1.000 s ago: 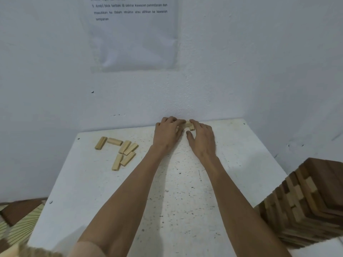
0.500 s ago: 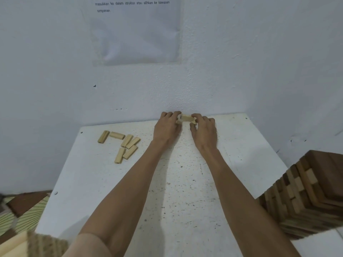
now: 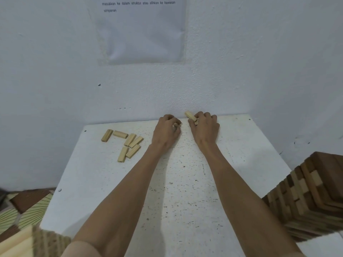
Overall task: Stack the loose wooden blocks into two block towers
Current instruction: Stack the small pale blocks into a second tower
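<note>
At the far edge of the white table [image 3: 185, 191], close to the wall, my right hand [image 3: 205, 127] pinches a pale wooden block [image 3: 190, 115] that sticks out up and to the left of its fingers. My left hand [image 3: 167, 129] lies a little to the left with curled fingers around a small piece of another block [image 3: 176, 124], mostly hidden. Several loose pale blocks [image 3: 128, 143] lie scattered on the table's far left. A tall tower of mixed dark and light blocks [image 3: 311, 193] stands at the right edge.
A white wall with a taped paper sheet [image 3: 143, 30] rises right behind the table. A second pale block stack [image 3: 22, 242] shows blurred at the bottom left corner. A patterned floor [image 3: 24, 206] lies beyond the table's left edge.
My hands, together over one block a second ago, have moved apart. The right hand has lifted a block clear, and the left has curled onto another piece.
</note>
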A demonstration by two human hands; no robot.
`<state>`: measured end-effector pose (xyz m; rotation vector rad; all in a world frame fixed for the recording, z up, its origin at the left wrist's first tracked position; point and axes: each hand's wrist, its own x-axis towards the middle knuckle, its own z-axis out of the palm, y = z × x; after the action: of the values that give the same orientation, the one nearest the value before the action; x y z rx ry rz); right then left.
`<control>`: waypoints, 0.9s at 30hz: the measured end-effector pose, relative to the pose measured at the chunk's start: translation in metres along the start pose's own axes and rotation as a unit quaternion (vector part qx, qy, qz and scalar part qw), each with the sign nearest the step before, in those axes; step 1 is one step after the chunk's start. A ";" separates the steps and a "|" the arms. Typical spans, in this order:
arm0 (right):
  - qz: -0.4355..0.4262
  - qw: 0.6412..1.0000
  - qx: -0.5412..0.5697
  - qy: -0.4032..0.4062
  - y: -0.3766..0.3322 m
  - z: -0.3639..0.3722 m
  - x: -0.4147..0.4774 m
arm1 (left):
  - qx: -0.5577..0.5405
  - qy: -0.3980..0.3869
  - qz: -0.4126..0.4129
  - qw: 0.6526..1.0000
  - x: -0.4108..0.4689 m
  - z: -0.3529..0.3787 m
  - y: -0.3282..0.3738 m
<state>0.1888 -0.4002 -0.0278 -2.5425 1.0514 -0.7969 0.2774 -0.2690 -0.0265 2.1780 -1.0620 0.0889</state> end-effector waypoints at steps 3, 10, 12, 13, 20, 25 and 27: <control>0.016 0.999 0.027 0.013 -0.001 0.000 -0.003 | -0.010 -0.002 -0.004 1.000 -0.001 -0.003 0.000; 0.068 0.985 0.144 0.058 0.001 -0.007 -0.012 | -0.020 0.002 -0.003 1.000 -0.004 -0.003 -0.001; 0.088 0.984 0.140 0.066 0.000 -0.007 -0.013 | -0.032 0.003 -0.008 0.999 -0.004 -0.003 -0.001; 0.093 0.985 0.134 0.060 0.000 -0.007 -0.013 | -0.038 0.004 -0.011 0.999 -0.004 -0.003 -0.001; 0.054 0.994 0.090 0.017 0.000 -0.005 -0.012 | -0.056 0.031 -0.007 0.998 -0.006 -0.003 -0.002; 0.040 0.994 0.101 0.013 0.000 -0.008 -0.017 | -0.058 0.021 -0.025 0.998 -0.008 -0.006 0.003; 0.031 0.992 0.119 0.014 0.000 -0.013 -0.023 | -0.063 0.020 -0.027 0.997 -0.013 -0.009 0.006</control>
<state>0.1682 -0.3838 -0.0263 -2.2953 0.9751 -0.8851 0.2665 -0.2571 -0.0209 2.0816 -0.9588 0.0392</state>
